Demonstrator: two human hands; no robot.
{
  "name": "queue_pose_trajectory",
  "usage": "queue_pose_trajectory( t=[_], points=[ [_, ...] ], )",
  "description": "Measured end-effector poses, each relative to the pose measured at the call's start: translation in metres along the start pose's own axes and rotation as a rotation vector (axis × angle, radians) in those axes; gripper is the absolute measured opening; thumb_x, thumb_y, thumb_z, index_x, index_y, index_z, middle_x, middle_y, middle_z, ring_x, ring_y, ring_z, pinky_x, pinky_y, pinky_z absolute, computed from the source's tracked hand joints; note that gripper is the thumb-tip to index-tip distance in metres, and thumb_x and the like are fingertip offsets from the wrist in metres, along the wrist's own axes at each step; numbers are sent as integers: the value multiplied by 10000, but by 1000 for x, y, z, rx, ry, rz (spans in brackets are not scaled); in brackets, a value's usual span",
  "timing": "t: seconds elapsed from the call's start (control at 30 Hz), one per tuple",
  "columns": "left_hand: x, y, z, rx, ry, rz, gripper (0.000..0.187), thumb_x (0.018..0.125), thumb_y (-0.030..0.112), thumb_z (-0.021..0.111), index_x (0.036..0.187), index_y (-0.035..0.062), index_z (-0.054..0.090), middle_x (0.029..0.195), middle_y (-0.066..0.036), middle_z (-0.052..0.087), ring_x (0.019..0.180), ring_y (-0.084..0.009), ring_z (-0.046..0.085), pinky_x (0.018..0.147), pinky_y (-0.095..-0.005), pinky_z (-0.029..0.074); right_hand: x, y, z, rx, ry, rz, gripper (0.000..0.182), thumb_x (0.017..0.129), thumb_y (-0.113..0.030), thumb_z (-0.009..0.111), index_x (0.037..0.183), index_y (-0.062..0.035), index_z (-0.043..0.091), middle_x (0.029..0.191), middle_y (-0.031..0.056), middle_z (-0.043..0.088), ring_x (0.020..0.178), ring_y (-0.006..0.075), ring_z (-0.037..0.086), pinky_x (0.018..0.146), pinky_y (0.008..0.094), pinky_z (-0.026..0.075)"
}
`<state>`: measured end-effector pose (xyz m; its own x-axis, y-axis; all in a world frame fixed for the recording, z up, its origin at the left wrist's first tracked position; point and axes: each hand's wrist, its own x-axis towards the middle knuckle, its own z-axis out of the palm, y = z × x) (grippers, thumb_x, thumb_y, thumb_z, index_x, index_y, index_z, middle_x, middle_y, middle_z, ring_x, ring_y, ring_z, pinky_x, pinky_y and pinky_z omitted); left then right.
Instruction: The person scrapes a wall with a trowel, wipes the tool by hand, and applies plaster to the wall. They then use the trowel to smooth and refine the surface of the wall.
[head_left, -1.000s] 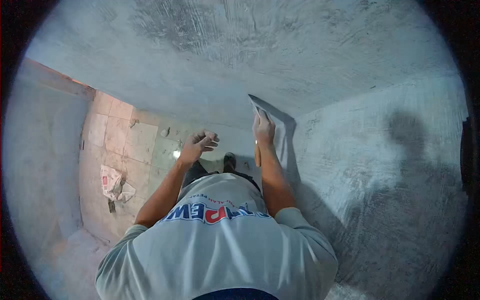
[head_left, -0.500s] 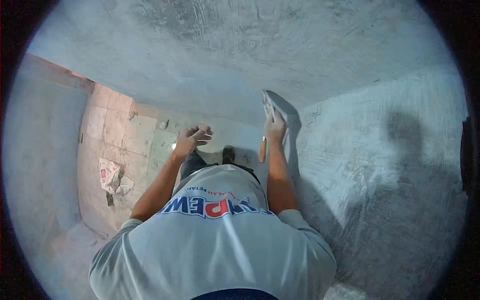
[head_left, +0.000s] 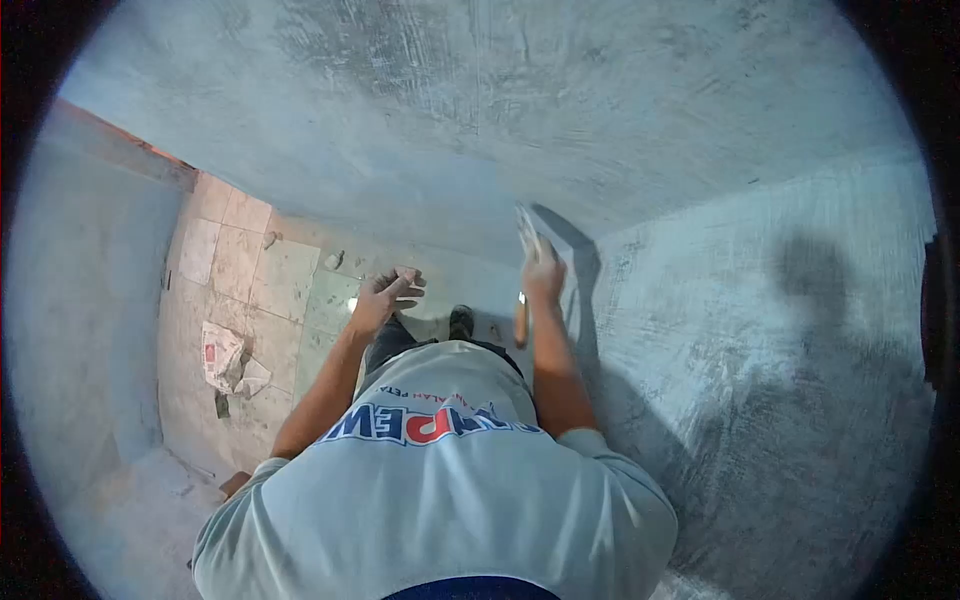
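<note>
My right hand [head_left: 544, 275] is closed around a trowel [head_left: 527, 230] beside the front wall, near the corner. Its thin pale blade rises above my fingers, seen almost edge-on. A wooden handle [head_left: 521, 325] sticks out below that hand. My left hand [head_left: 388, 296] is in the air in front of my waist, over the floor, fingers half curled and apart, with nothing visible in it. The front wall [head_left: 400, 120] has a grey, streaked plaster surface, darker in patches near the top.
A second plastered wall [head_left: 720, 330] stands close on my right, with my shadow on it. On the tiled floor [head_left: 240, 255] at left lie a crumpled bag [head_left: 222, 355] and small debris [head_left: 334, 260]. Another wall [head_left: 90, 280] borders the far left. My shoe [head_left: 461, 321] is near the front wall's foot.
My right hand and the trowel have moved a little lower beside the wall. My left hand has dropped slightly in view, its fingers still apart.
</note>
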<state>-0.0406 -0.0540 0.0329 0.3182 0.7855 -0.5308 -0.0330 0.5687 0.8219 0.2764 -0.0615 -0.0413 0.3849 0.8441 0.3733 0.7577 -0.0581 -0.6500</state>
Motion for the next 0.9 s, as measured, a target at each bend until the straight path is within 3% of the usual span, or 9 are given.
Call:
queue_pose_trajectory(
  t=[0.17, 0.23, 0.27, 0.37, 0.57, 0.67, 0.73, 0.83, 0.9],
  points=[
    [-3, -7, -15, -12, 55, -15, 319, 1043, 338, 651, 1189, 56, 678, 1146, -73, 728, 1035, -198, 708, 865, -356, 570, -6, 35, -22, -24, -95, 49, 205, 998, -168, 602, 1124, -31, 688, 993, 271, 713, 877, 463, 702, 719, 524, 556],
    [-5, -7, -12, -24, 56, -26, 360, 1056, 339, 621, 1229, 30, 686, 1170, -82, 728, 1068, -215, 699, 897, -365, 553, 45, 0, 0, 32, -144, -31, 219, 998, -166, 591, 1147, -33, 681, 1001, 287, 706, 865, 482, 692, 716, 552, 543],
    [-3, -10, -10, -22, 35, -21, 359, 1055, 339, 623, 1228, 30, 687, 1166, -83, 727, 1064, -214, 699, 895, -364, 555, 56, -1, 31, -17, -182, -62, 249, 959, -170, 615, 1149, -21, 675, 945, 283, 709, 922, 492, 673, 786, 561, 534],
    [6, -4, -10, -14, -2, -2, 358, 1050, 342, 632, 1222, 33, 689, 1153, -85, 728, 1053, -207, 700, 889, -364, 560, 47, -39, 37, -22, -270, 45, 246, 962, -157, 602, 1155, -23, 677, 931, 281, 710, 918, 487, 675, 788, 557, 534],
    [-1, -9, -23, -116, 65, 22, 336, 1044, 334, 644, 1225, 54, 689, 1148, -65, 728, 1039, -189, 698, 870, -370, 566, -11, 16, -17, 134, -119, -13, 170, 1001, -141, 579, 1120, -33, 634, 951, 263, 708, 901, 486, 681, 738, 567, 536],
    [-6, -6, -30, -126, 104, -31, 307, 1052, 320, 637, 1216, 65, 690, 1148, -54, 727, 1042, -181, 692, 852, -358, 565, 35, -9, 4, -14, -168, 109, 189, 1010, -168, 587, 1124, -28, 643, 946, 261, 710, 879, 487, 689, 717, 548, 547],
    [-5, -6, -22, -129, 87, -36, 303, 1051, 321, 640, 1210, 68, 689, 1148, -53, 726, 1040, -180, 691, 848, -356, 564, 65, -34, 28, -54, -269, -69, 246, 984, -138, 599, 1188, -15, 659, 953, 264, 716, 896, 484, 686, 741, 502, 547],
    [-3, 16, -12, -73, 47, -17, 296, 1052, 319, 639, 1206, 71, 687, 1150, -51, 724, 1037, -180, 690, 848, -352, 562, 37, -39, 25, -46, -257, 119, 249, 967, -116, 610, 1188, -13, 661, 957, 269, 719, 888, 479, 695, 734, 507, 554],
    [-4, 18, -11, -89, 63, 9, 297, 1055, 317, 634, 1212, 71, 685, 1157, -49, 722, 1039, -179, 687, 847, -350, 562, 8, -8, 0, 25, -162, 44, 226, 979, -110, 596, 1181, -32, 662, 987, 267, 723, 908, 462, 707, 745, 512, 571]
  ],
)
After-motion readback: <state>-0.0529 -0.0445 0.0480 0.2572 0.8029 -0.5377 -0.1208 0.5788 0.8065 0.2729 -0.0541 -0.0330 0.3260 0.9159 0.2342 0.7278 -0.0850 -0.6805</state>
